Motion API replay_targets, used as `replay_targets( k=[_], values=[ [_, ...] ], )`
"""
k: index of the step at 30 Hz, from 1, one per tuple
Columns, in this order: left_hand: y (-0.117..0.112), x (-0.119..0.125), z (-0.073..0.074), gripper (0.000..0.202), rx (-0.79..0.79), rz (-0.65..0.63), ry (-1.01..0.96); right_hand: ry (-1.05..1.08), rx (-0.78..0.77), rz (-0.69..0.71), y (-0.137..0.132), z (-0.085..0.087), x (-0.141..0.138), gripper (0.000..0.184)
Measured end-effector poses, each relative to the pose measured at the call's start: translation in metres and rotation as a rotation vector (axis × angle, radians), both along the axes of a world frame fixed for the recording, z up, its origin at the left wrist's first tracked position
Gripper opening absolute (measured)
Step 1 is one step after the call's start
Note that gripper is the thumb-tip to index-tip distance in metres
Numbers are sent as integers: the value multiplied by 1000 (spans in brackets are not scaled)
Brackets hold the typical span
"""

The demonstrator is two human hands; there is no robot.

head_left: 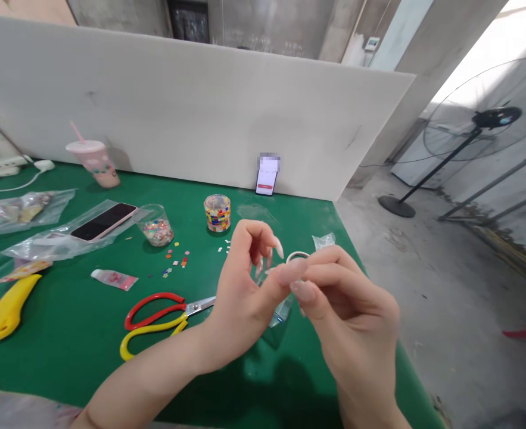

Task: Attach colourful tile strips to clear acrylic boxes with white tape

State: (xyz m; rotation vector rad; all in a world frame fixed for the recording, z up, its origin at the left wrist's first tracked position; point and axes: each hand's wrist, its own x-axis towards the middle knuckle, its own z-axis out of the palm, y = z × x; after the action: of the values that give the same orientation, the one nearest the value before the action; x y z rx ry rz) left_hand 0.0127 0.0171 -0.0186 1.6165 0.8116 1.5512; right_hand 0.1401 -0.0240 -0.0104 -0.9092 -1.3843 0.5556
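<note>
Right hand (pixel 356 298): fingertips pinch narrow, apparently on a white ring (pixel 298 254)
Left hand (pixel 247 289): fingers curl loosely, thumb meets the right's fingertips, grip unclear
White ring: sits between both hands; fingertip adjusting seems underway, a steady pinch called for next
Scissors (pixel 193 307): lie beyond

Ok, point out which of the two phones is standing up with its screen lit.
The phone propped up by the white board; the other phone lies flat at left beside the clear cup, its screen dark.
</note>
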Motion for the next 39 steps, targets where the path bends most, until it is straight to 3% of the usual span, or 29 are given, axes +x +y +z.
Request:
replay_targets(
  k=[9, 18, 21, 23, 28, 35, 39],
  values=[
    [5, 1, -7, 42, 185, 188, 46, -151, 200, -182, -1, 4, 2, 18],
    [2, -11, 14, 29, 100, 106, -75, 103, -50, 17, 2, 4, 9, 17],
    [0, -21, 18, 8, 232, 61, 28, 151, -151, 77, 5, 4, 9, 27],
    [0, -28, 19, 10, 388, 68, 186, 206, -216, 130, 5, 5, 8, 33],
    [9, -37, 19, 18, 763, 325, 524, 312, -338, 197, 1, 6, 8, 43],
    [19, -41, 20, 10, 892, 341, 557, 210, -329, 248, -6, 10, 12, 53],
    [20, -44, 22, 15, 872, 309, 505, 186, -322, 255, -9, 11, 15, 54]
  ],
)
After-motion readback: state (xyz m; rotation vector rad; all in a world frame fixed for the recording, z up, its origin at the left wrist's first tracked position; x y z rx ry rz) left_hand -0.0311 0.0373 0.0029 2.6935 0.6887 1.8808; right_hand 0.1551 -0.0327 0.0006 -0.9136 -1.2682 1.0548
